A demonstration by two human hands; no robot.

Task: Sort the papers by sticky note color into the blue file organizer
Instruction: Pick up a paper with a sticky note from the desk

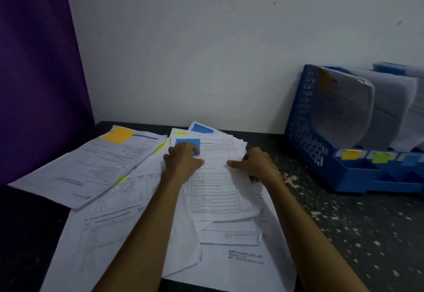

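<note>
A loose pile of white papers covers the dark table. The top sheet (218, 181) carries a blue sticky note (185, 142) at its upper left. My left hand (182, 159) rests on that sheet, its fingers over the note's lower edge. My right hand (257, 164) grips the sheet's right edge, thumb on top and fingers curled under. Further left lies a stack with an orange sticky note (117, 134). Another blue note (202, 128) and yellow-green notes (180, 133) peek out behind. The blue file organizer (307, 135) stands at the right, holding curved papers.
The organizer's front ledge bears an orange tab (350, 154), a green tab (380, 156) and a blue one at the frame edge. A white wall rises behind the table and a purple panel (39, 73) stands at the left. Speckled tabletop (358, 229) shows at the right.
</note>
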